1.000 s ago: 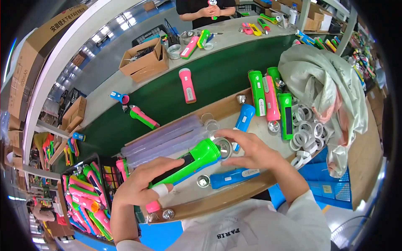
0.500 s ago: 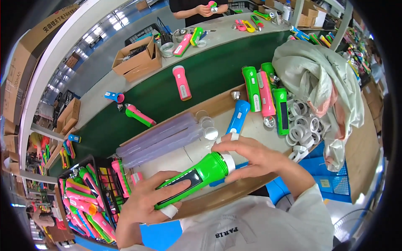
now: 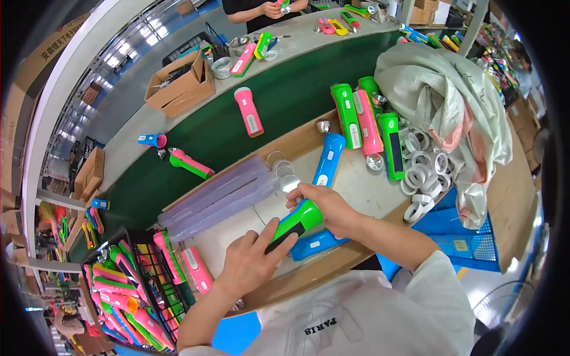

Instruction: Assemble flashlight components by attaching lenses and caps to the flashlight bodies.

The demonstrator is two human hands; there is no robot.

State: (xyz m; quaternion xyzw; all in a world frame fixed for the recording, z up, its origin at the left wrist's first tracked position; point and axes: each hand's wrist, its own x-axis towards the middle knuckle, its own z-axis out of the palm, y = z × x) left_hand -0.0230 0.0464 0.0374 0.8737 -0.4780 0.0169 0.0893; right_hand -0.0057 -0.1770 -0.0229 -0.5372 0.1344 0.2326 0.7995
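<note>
A green flashlight (image 3: 298, 222) with a dark panel on its side is held between my two hands over the tray. My left hand (image 3: 252, 261) grips the body, its fingers lying along the panel. Around the head end my right hand (image 3: 329, 207) is closed, hiding the rim there. One blue flashlight (image 3: 317, 243) lies just below my right hand, and another blue flashlight (image 3: 330, 157) lies beyond it. Near my right fingertips are several clear round lenses (image 3: 287, 172), spilling from the end of long wrapped lens stacks (image 3: 217, 199).
White rings (image 3: 424, 175) are heaped at the right of the cardboard tray (image 3: 359, 252), beside green and pink flashlights (image 3: 368, 121) and a pale sack (image 3: 439, 89). A black crate (image 3: 157, 273) of flashlights stands at left. Across the green belt (image 3: 291, 89), another person's hands (image 3: 276, 9) hold a part.
My right hand has closed over the flashlight's head, covering the white ring that showed before. The flashlight has tilted steeper, and my left hand has shifted along with it.
</note>
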